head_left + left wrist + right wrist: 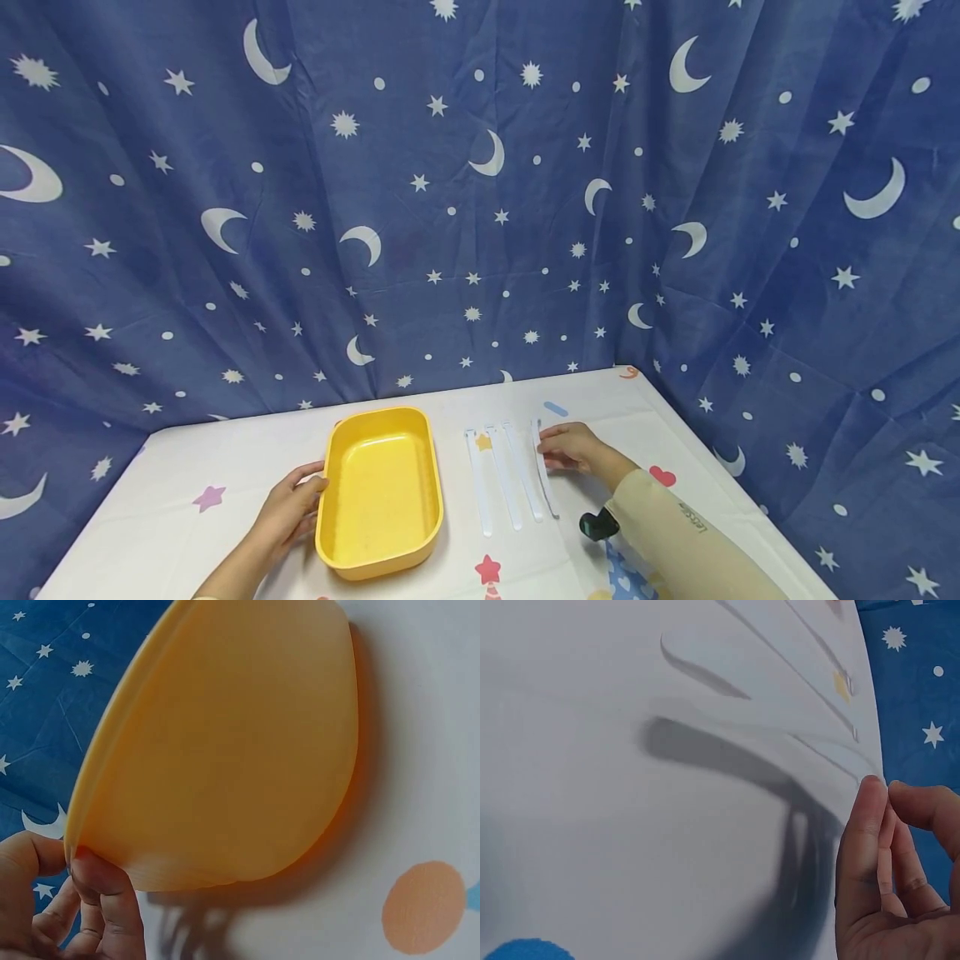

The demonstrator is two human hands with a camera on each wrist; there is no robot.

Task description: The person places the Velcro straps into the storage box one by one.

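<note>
My left hand (288, 504) pinches the left rim of a yellow rectangular tub (382, 500), with the thumb and fingers gripping its edge in the left wrist view. Seen from that wrist, the tub's side (225, 750) leans over its shadow. My right hand (573, 446) pinches a thin white strip (542, 471) near its far end. The strip is slightly bowed and casts a shadow on the tablecloth in the right wrist view. Left of it, three similar white strips (504, 479) lie side by side, each with a small hooked end away from me.
A white patterned tablecloth (247, 450) covers the table, with printed stars, a heart and other shapes. Behind and to the right hangs a blue curtain (420, 208) with moons and stars. A dark wrist device (598, 525) sits at my right sleeve (682, 533).
</note>
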